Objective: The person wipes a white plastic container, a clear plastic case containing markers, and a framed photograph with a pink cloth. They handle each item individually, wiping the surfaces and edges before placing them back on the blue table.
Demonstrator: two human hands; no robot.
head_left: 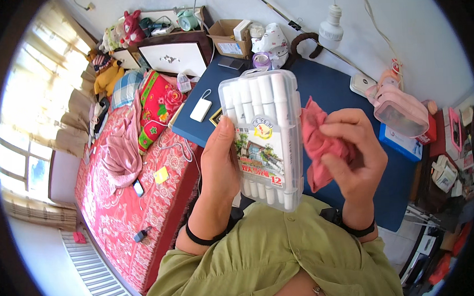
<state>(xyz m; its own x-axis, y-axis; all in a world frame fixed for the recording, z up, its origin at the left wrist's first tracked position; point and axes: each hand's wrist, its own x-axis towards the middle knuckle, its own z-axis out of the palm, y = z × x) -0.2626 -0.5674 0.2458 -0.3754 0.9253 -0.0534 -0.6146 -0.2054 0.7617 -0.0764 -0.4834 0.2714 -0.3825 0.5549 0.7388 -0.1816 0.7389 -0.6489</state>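
Note:
My left hand [219,161] grips a clear plastic case of white markers [264,102] by its left side, thumb on the front. The case is held upright above the near edge of the blue table, its printed label facing me. Several white pens show through the lid above and below the label. Just right of the case, my right hand [357,149] pinches a crumpled pinkish-red cloth [323,145] between thumb and fingers. The cloth's edge is at the case's right side; whether it touches cannot be told.
On the blue table [329,85] are a white power bank [200,108], a cardboard box [230,38], a purple tape roll [261,60] and a pink bag [400,108]. A bed with a red patterned cover [119,217] stands left. A white bulb [331,27] hangs at upper right.

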